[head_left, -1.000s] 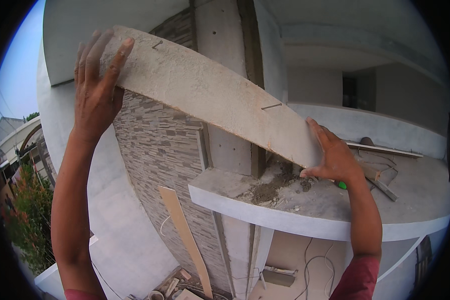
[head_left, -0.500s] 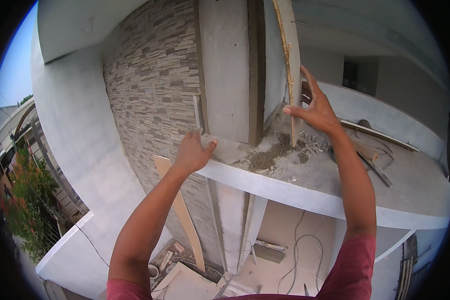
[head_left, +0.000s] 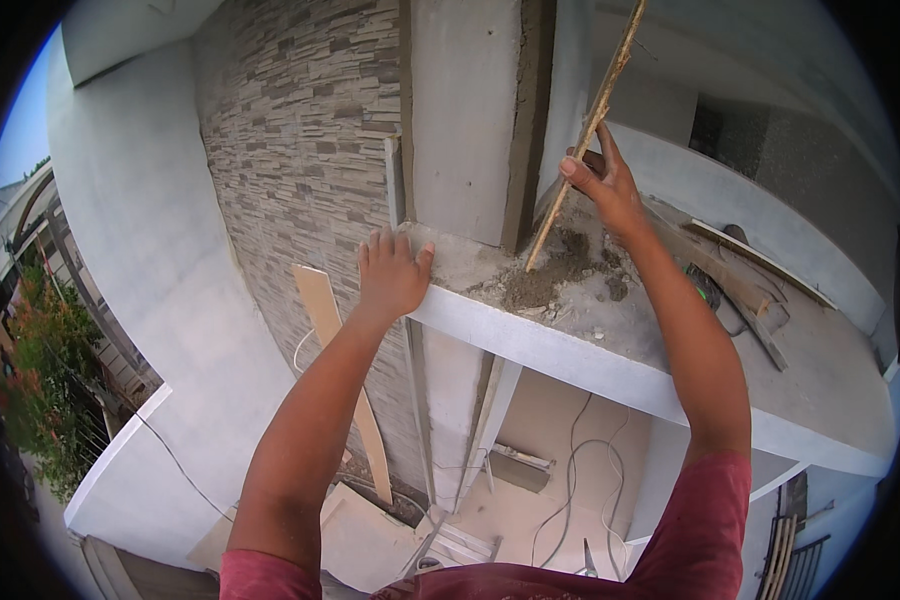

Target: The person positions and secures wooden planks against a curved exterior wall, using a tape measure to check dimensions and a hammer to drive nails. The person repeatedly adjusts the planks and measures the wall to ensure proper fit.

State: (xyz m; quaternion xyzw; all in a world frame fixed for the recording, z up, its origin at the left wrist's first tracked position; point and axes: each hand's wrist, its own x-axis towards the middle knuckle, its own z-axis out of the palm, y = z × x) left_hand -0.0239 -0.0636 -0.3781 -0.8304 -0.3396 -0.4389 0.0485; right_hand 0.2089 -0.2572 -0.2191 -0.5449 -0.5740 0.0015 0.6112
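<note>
My right hand (head_left: 613,200) grips a long, thin wooden board (head_left: 612,72) with a rough, splintery edge, thumb on the near side and fingers behind. The board leans to the right, its lower end beside crumbly grey mortar (head_left: 542,287) on the concrete ledge (head_left: 830,375). With fingers spread, my left hand (head_left: 394,275) rests at the ledge's left end, next to the stone-patterned wall (head_left: 300,130). Behind the mortar rises a grey column (head_left: 465,120) with a darker mortar strip (head_left: 532,120) along its right edge.
On the ledge's right side lie a wood block (head_left: 732,280), a partly hidden green tool (head_left: 705,287) and a long strip (head_left: 760,262). Below, a plank (head_left: 322,305) leans against the wall, and cables (head_left: 572,480) trail over the lower floor. Plants (head_left: 45,380) stand far left.
The board has tilted, its top to the right and its lower end to the left, and turned more edge-on. My left hand now lies flatter on the ledge. The view has shifted slightly.
</note>
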